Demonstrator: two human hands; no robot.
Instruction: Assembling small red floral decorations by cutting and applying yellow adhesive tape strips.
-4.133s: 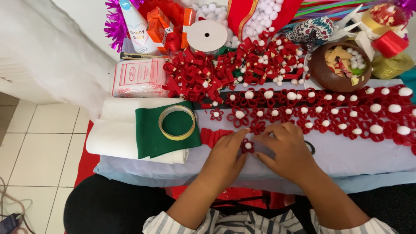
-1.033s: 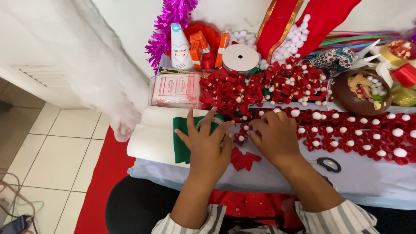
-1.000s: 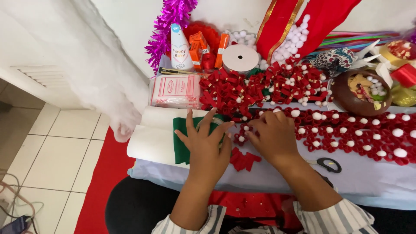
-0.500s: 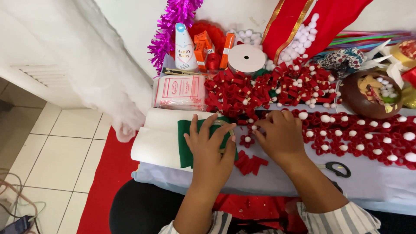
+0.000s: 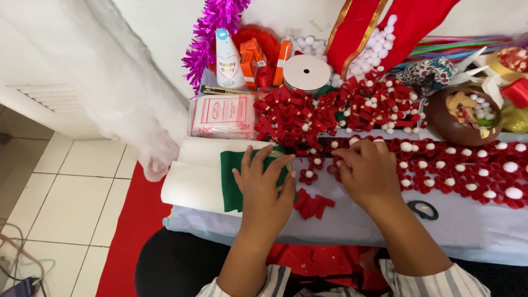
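A small red ribbon rosette with a white pompom centre (image 5: 309, 175) is seen on the pale blue table (image 5: 352, 223), between the two hands and just beside each. The left hand (image 5: 265, 184) is spread flat, released, on a folded green felt sheet (image 5: 230, 181). The right hand (image 5: 367, 171) is curled over the rosette row (image 5: 467, 176); a grasp cannot be told.
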